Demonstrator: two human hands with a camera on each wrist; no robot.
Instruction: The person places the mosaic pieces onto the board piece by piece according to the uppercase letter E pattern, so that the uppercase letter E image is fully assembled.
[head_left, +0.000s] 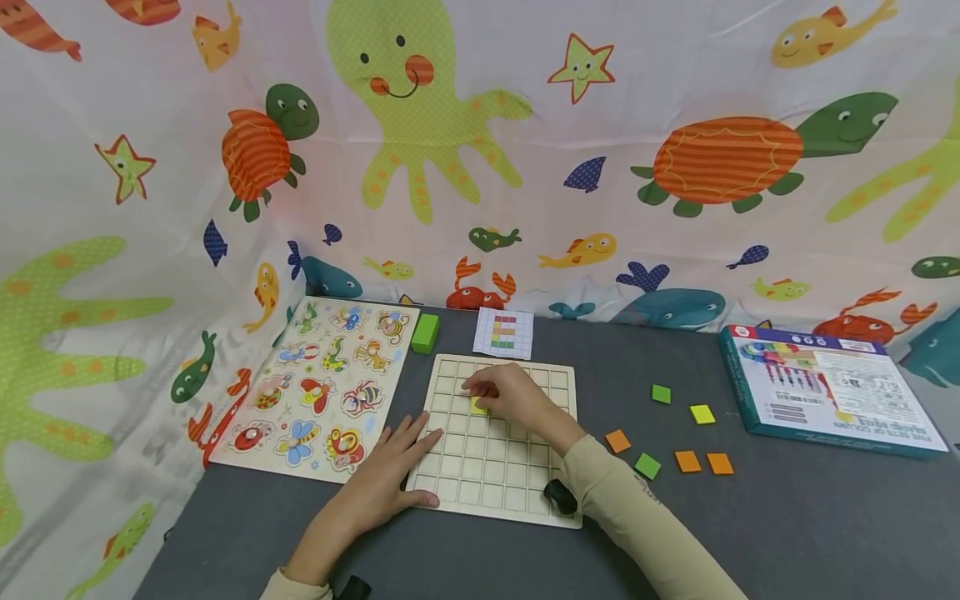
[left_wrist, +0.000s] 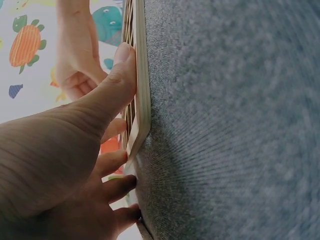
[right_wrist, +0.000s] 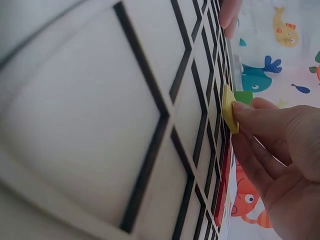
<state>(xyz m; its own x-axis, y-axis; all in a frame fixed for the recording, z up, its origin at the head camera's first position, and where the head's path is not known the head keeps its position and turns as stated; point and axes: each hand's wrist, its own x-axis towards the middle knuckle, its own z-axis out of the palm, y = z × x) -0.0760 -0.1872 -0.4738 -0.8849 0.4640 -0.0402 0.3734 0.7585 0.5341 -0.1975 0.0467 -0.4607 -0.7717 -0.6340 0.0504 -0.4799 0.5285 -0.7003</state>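
A wooden grid board (head_left: 468,492) lies flat on the dark table. Over its upper middle, my right hand (head_left: 521,404) pinches a yellow square tile (right_wrist: 229,107) between thumb and fingers; the tile is tilted at the grid in the right wrist view. Red tiles (right_wrist: 220,200) sit in the grid beyond it, hidden behind the hand in the head view. My left hand (head_left: 382,475) rests at the board's left corner, fingers spread along the left side and thumb (left_wrist: 117,75) touching the front edge. Behind the board lies a paper card (head_left: 503,333) with a coloured square pattern.
Loose green, yellow and orange tiles (head_left: 687,462) lie right of the board. Farther right is a flat box (head_left: 832,392). An insect picture board (head_left: 315,392) is at the left, with a green block (head_left: 425,333) beside it. A printed cloth (head_left: 510,250) stands behind.
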